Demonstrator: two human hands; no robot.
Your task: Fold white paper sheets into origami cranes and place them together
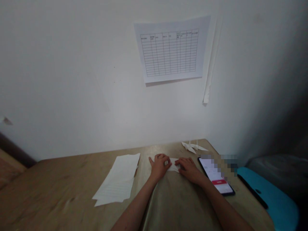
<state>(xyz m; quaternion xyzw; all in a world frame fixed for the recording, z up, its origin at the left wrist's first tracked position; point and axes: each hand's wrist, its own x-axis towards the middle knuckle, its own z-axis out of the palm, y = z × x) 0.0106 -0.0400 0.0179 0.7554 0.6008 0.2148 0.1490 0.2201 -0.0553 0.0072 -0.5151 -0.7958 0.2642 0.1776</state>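
A small white paper piece (173, 165) lies on the brown table (60, 189), partly folded. My left hand (159, 166) presses on its left part with curled fingers. On its right part rests my right hand (189, 168), fingers bent and pinching an edge. Both forearms reach in from the bottom edge.
A stack of white sheets (119, 180) lies left of my hands. Folded white paper figures (193, 147) stand at the table's far right. A lit phone (216, 175) lies right of my right hand. A blue seat (269, 195) stands beside the table. A printed grid sheet (171, 51) hangs on the wall.
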